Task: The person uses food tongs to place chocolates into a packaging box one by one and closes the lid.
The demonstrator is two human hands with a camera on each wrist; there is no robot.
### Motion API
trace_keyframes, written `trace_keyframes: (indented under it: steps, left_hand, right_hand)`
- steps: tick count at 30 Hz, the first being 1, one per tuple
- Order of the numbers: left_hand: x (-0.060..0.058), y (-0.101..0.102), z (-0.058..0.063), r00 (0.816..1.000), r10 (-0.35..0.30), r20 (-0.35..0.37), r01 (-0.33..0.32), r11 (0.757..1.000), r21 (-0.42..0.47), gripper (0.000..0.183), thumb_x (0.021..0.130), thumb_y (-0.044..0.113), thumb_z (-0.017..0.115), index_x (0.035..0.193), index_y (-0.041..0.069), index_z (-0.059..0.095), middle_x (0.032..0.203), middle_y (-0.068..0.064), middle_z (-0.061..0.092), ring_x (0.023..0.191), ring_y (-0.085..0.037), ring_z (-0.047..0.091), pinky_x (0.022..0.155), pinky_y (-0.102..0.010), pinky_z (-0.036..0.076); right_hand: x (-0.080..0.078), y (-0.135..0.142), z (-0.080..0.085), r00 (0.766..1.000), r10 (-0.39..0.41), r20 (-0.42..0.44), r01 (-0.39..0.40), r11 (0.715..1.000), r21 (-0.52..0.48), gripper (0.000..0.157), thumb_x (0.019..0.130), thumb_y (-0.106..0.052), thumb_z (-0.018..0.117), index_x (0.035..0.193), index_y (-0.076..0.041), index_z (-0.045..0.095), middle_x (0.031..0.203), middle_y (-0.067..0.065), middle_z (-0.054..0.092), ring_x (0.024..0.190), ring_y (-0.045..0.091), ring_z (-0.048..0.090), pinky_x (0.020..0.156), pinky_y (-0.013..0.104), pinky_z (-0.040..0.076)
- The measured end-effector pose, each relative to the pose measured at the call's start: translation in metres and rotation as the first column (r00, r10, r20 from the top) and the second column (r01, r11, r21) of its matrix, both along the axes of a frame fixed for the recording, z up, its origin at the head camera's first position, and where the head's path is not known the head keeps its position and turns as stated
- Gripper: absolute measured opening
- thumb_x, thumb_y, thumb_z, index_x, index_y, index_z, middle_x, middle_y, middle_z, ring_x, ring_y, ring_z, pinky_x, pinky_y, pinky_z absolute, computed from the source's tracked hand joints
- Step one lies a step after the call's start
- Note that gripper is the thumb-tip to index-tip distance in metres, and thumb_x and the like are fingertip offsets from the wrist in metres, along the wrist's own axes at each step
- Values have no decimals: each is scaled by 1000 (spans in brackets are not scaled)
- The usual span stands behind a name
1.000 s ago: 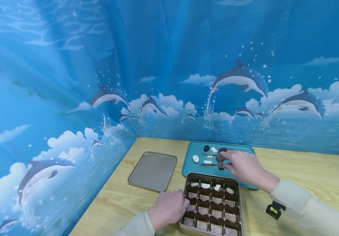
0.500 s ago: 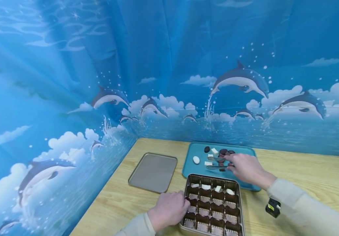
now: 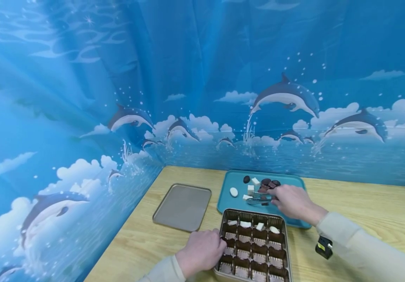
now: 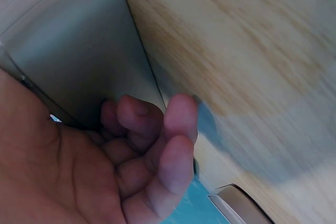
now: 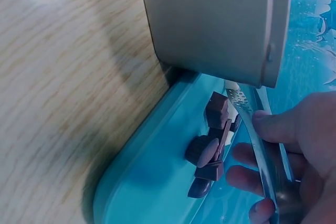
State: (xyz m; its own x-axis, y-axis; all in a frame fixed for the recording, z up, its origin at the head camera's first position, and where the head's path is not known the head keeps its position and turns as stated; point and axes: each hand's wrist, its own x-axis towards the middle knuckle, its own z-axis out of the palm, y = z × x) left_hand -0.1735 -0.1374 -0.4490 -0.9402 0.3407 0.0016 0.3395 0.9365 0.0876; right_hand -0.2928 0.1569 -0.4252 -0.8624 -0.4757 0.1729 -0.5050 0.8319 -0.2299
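Over blue tray (image 3: 230, 205) | right hand (image 3: 292, 201): grip holding tongs (image 5: 257, 145) | left hand (image 3: 202, 248): grip holding tin (image 5: 215, 30) | dark pieces (image 5: 216, 109) close beside tongs

I looked over a pale wood-grain table (image 3: 139, 243), where a flat grey-brown panel (image 3: 183, 206) with rounded corners lay toward the left. Behind the table and along its left side, I saw a blue curtain (image 3: 202, 70) with soft folds, printed with leaping dolphins (image 3: 287, 92) and white clouds (image 3: 239, 96) above water (image 3: 195, 152).
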Motion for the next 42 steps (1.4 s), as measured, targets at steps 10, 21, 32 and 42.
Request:
trace_keyframes:
  steps: [10,21,32,42]
  left_hand:
    - [2,0,-2,1000,3,-6,-3,1000,-4,39,102,40,44,75,15,55,63,2,50,55,-17,54,53,-36,47]
    - [1,0,2,1000,7,-12,-7,1000,-16,38,102,40,45,75,14,56,65,1,51,57,-18,56,55,-37,48]
    - [1,0,-2,1000,-3,-18,3,1000,4,38,102,38,44,72,16,53,62,0,51,55,-19,56,50,-37,45]
    - [0,0,-2,999,-3,-39,3,1000,-8,38,101,39,45,72,16,53,63,0,51,56,-19,56,51,-36,45]
  right_hand:
    - [2,-2,-8,998,0,-68,1,1000,13,35,90,-16,75,123,-6,71,64,-2,64,42,5,26,39,18,19]
    - [5,5,-7,994,-14,-106,14,1000,-8,32,89,-13,74,120,-7,72,81,2,73,42,5,30,40,20,26]
    - [12,9,-5,998,-23,-55,23,1000,-1,40,90,-17,74,126,-2,67,106,15,75,45,5,36,41,22,30]
    - [19,31,5,997,-46,-68,46,999,-1,44,89,-19,75,129,-2,66,117,19,72,44,7,32,40,24,28]
